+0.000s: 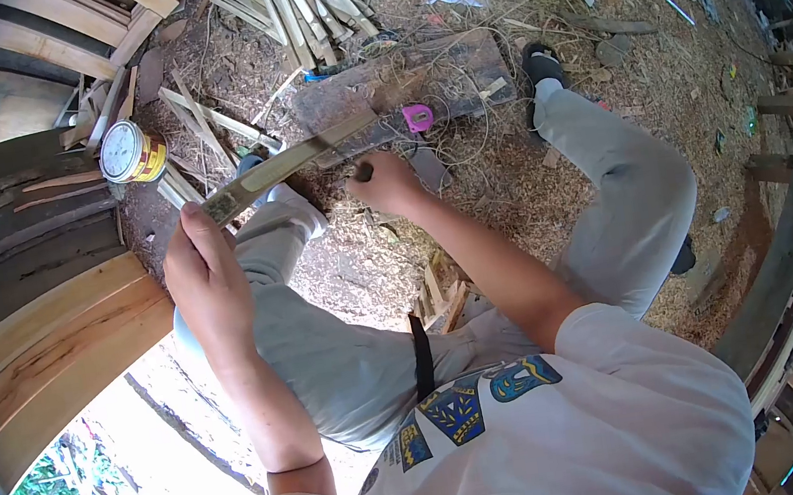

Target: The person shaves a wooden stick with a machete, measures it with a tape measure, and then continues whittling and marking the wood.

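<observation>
My left hand is closed around the near end of a split bamboo strip, thumb lying on top. The strip slants up and away, its far part over a thick wooden plank on the ground. Just below the strip, my right hand is curled into a grip. A dark, rounded end shows at its fingers, but I cannot tell what the object is. A pink tape measure rests by the plank, close beyond my right hand.
A bundle of thin slats lies at the top. To the left stands a yellow-labelled bucket, near stacked timber beams. Shavings and fibres cover the ground between my legs. A long beam runs along the right.
</observation>
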Action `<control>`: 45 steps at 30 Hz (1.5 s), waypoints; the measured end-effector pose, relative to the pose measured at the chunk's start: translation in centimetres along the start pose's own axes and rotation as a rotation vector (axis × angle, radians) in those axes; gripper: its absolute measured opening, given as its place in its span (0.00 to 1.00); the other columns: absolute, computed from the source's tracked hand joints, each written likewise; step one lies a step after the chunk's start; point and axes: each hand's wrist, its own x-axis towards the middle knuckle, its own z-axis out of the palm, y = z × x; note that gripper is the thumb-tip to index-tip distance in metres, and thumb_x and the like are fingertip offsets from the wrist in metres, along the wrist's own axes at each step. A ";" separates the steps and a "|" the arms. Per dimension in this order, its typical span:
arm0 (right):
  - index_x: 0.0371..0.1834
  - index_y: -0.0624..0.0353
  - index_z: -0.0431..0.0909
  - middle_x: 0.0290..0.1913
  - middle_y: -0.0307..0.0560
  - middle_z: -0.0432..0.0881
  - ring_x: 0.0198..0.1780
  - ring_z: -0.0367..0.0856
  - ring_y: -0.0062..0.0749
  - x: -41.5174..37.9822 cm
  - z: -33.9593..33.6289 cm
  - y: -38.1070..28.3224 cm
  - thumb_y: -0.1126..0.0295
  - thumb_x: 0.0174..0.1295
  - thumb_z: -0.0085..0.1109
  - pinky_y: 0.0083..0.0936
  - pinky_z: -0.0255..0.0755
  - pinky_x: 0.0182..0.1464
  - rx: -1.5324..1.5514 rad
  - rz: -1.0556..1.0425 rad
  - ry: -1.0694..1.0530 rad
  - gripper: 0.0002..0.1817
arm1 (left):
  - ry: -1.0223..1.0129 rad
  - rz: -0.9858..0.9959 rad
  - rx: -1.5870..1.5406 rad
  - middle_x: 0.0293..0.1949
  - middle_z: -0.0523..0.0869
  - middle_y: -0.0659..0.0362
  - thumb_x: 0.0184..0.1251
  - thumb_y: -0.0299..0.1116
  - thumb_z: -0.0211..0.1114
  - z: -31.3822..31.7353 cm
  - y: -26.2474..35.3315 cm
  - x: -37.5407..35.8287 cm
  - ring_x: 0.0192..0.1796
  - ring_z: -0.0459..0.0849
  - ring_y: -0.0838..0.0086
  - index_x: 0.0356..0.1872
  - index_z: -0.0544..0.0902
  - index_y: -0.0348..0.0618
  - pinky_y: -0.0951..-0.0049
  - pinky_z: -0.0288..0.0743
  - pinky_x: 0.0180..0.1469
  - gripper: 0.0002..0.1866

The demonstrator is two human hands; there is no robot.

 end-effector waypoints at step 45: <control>0.42 0.65 0.89 0.48 0.66 0.89 0.52 0.89 0.57 3.5 -3.0 17.0 0.55 0.61 0.63 0.44 0.82 0.56 -0.472 0.336 -0.112 0.21 | -0.121 0.169 0.302 0.27 0.77 0.53 0.88 0.43 0.51 -1.7 2.0 0.9 0.32 0.72 0.70 0.41 0.79 0.30 0.69 0.70 0.39 0.22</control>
